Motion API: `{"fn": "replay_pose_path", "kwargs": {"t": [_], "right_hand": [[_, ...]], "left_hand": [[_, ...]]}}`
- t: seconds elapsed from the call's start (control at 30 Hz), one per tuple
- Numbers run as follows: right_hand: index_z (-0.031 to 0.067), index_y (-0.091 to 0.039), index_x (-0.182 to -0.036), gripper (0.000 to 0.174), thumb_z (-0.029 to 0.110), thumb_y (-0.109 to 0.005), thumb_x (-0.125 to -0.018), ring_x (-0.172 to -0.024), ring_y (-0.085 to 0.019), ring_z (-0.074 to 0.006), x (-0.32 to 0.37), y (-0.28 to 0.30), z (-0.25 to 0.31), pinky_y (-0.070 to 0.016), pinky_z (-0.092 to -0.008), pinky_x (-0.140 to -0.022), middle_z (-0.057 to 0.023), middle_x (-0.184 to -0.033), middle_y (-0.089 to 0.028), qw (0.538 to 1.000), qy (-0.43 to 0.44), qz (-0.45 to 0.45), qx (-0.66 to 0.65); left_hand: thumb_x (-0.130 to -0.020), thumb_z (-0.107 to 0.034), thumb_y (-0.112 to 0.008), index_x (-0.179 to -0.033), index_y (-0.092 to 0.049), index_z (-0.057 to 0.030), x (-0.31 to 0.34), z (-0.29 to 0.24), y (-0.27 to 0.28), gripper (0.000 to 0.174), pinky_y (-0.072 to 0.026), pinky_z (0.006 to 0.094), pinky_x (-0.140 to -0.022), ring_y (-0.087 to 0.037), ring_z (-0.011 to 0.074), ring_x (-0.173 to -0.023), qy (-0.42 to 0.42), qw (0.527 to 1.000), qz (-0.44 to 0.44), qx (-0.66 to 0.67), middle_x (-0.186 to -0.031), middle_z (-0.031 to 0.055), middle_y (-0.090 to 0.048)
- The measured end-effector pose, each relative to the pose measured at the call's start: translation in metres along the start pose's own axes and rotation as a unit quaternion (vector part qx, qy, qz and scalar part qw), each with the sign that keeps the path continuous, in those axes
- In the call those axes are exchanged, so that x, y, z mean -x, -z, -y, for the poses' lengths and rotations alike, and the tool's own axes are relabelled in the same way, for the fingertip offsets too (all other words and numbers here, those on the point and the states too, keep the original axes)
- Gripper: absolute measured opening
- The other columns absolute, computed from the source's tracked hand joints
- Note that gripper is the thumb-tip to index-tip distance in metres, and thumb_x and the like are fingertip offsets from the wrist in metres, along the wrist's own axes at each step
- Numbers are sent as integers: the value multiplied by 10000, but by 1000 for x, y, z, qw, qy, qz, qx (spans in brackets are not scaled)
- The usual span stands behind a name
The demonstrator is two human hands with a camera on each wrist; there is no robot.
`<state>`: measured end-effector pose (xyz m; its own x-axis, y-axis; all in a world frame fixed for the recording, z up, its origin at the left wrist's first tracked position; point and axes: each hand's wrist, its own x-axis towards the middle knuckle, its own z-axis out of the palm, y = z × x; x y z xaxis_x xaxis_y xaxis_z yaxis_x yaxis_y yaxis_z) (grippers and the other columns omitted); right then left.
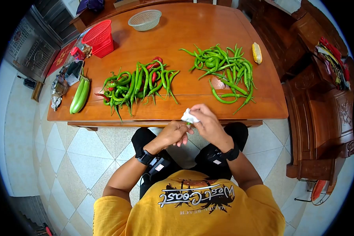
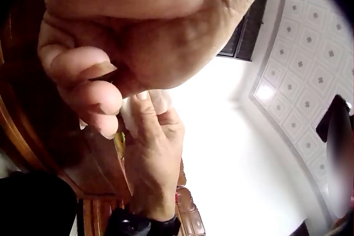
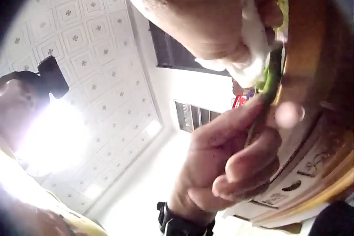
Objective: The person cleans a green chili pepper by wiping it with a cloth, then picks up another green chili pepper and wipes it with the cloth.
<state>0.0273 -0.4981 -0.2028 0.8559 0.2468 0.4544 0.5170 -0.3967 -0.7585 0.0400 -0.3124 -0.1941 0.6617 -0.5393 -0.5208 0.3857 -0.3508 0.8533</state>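
Just off the table's front edge, my left hand pinches a slim green chili pepper between thumb and fingers. My right hand grips a crumpled white tissue against that pepper, whose far part is hidden by the tissue and fingers. On the table ahead lie two heaps. The left heap of green chilies has a few red chilies mixed in. To the right, the other heap of green chilies is closer to my right hand.
Two pale green eggplants lie at the table's left, near jars and bags. Behind them stands a red plastic basket. A pale colander sits at the back, and a corn cob at the right edge. Carved wooden seating stands beyond.
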Motion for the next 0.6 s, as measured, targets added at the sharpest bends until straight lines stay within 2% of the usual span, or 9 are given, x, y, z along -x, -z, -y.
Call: {"fn": "replay_pose_path", "kwargs": {"t": [0.03, 0.17, 0.2, 0.27, 0.37, 0.47, 0.5, 0.6], "right_hand": [[-23, -641, -1060, 263, -69, -616, -802, -945, -623, -363, 1, -1, 5, -511, -380, -816, -174, -1066, -589, 999, -21, 33, -13], [0, -645, -1047, 271, -78, -619, -789, -948, -622, -368, -1, 4, -6, -511, -403, -812, -165, -1073, -593, 999, -4, -3, 42], [3, -645, -1047, 291, -87, -621, -771, -944, -620, -365, -4, 8, -5, -509, -409, -815, -162, -1064, -589, 996, -16, -13, 90], [11, -642, -1063, 331, -100, -614, -752, -947, -615, -364, -5, 11, -7, -505, -409, -816, -158, -1056, -584, 993, -37, -26, 107], [12, -664, -1014, 305, -107, -607, -739, -965, -613, -358, -1, 7, -8, -503, -401, -826, -153, -1061, -583, 997, -25, -15, 70], [16, -687, -942, 251, -102, -604, -736, -971, -617, -352, 4, 1, 2, -503, -396, -834, -151, -1065, -587, 999, 7, 48, -6], [19, -698, -886, 213, -92, -614, -725, -973, -621, -347, 4, -2, 2, -503, -394, -839, -153, -1069, -588, 998, 15, 56, 11], [23, -697, -915, 259, -106, -615, -706, -971, -622, -345, 3, 2, -7, -503, -399, -834, -150, -1073, -590, 1000, 5, 21, -1]], "left_hand": [[-1025, -268, -451, -1006, -669, 17, 0, -1, -1, 359, -343, 218, -367, -497, 65, -407, 1, 1000, -4, 7, -586, 27, -605], [-1034, -250, -435, -1021, -663, 24, 2, -1, 1, 356, -353, 191, -373, -507, 46, -424, 3, 1000, 2, 9, -592, 16, -601], [-1033, -245, -436, -1017, -664, 22, 3, 0, 2, 352, -353, 191, -372, -508, 45, -425, 5, 1000, 1, 19, -594, 16, -602], [-1032, -236, -438, -1010, -667, 20, 3, 2, 4, 345, -354, 191, -371, -510, 44, -426, 8, 999, 0, 39, -597, 15, -603], [-1031, -229, -442, -1009, -668, 10, 2, 5, 5, 330, -356, 188, -371, -512, 44, -427, 11, 998, 1, 61, -608, 18, -611], [-1026, -219, -456, -1004, -671, 0, 3, -2, 2, 308, -358, 186, -371, -512, 43, -427, 35, 999, -11, 41, -625, 22, -625], [-1017, -212, -465, -1001, -672, -4, 1, 0, 2, 294, -357, 190, -370, -513, 46, -427, 29, 999, -13, 43, -625, 26, -626], [-1002, -200, -487, -988, -678, -15, -1, 6, 3, 267, -356, 192, -372, -513, 47, -432, 9, 998, -17, 53, -632, 29, -634]]}}
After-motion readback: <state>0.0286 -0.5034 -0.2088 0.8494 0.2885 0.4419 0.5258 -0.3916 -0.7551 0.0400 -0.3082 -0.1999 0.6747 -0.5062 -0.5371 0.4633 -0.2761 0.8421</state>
